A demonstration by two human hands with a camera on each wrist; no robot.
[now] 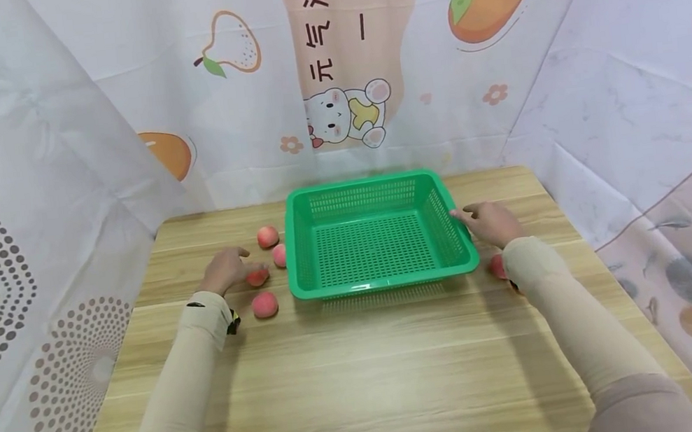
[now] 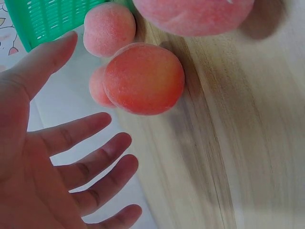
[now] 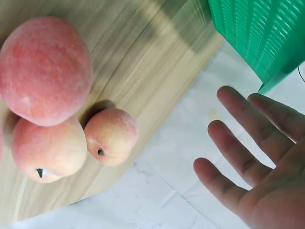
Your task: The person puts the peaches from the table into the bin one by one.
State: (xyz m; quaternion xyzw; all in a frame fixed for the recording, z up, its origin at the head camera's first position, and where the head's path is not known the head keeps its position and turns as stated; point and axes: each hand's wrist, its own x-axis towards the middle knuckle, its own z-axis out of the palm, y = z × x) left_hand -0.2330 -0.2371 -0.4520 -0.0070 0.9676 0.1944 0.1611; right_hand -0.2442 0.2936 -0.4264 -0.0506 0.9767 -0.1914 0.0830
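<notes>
A green plastic basket (image 1: 385,286) with slotted walls stands on the table between both hands, with no peaches in it. My left hand (image 1: 227,269) reaches over the peaches at the basket's left. In the left wrist view its fingers are spread apart, and an orange-red peach (image 2: 145,78) lies just beyond the fingertips. The thumb points toward a pink peach (image 2: 109,29) near the basket. On the other side, my right hand (image 1: 491,222) is at the basket's right rim, fingertips overlapping it. The right wrist view shows the fingers extended, apart from several peaches (image 3: 45,71).
Left of the basket are more peaches, one at the back (image 1: 268,237) and one nearer the front (image 1: 264,305). A peach (image 1: 498,266) shows beside the right sleeve, which hides others. Printed curtains (image 1: 235,129) enclose the wooden table (image 1: 363,376) behind and at both sides.
</notes>
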